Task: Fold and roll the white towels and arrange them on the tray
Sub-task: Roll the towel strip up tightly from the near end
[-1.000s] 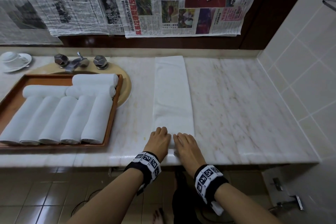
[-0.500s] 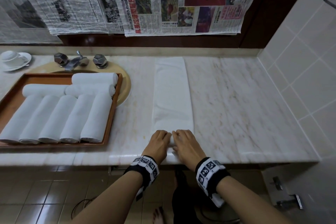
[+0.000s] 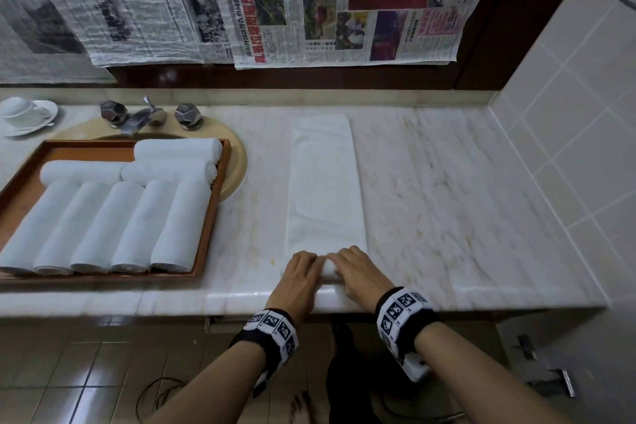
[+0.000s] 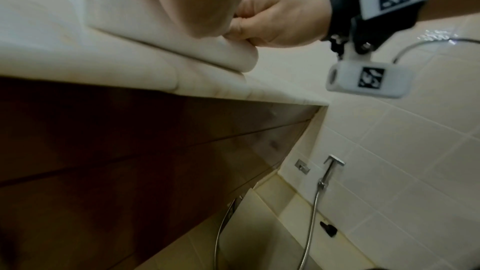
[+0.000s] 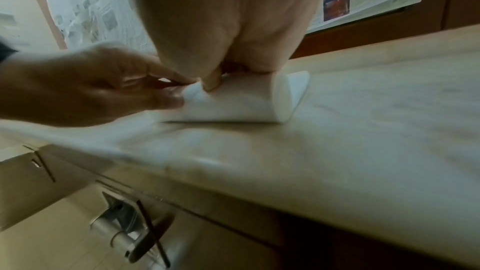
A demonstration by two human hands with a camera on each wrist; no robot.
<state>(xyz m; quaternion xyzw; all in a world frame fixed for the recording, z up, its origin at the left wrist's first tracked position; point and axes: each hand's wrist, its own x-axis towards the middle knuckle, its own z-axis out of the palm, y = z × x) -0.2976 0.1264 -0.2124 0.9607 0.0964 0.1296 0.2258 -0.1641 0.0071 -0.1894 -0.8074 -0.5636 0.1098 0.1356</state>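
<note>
The soft, limp towel (image 3: 323, 182) lies folded long on the counter (image 3: 447, 182), its near end a small roll under the curled fingers of left hand (image 3: 303, 272) and right hand (image 3: 358, 272), likely needing even pressure across its width.

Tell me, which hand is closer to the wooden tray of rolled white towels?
Left. The left hand is on the towel's tray-side end, while the right hand sits farther from the brown wooden tray.

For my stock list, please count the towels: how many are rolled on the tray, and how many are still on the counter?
Rolled towels on the tray: 8
Towel on the counter, both hands starting the roll: 1
Total: 9
</note>
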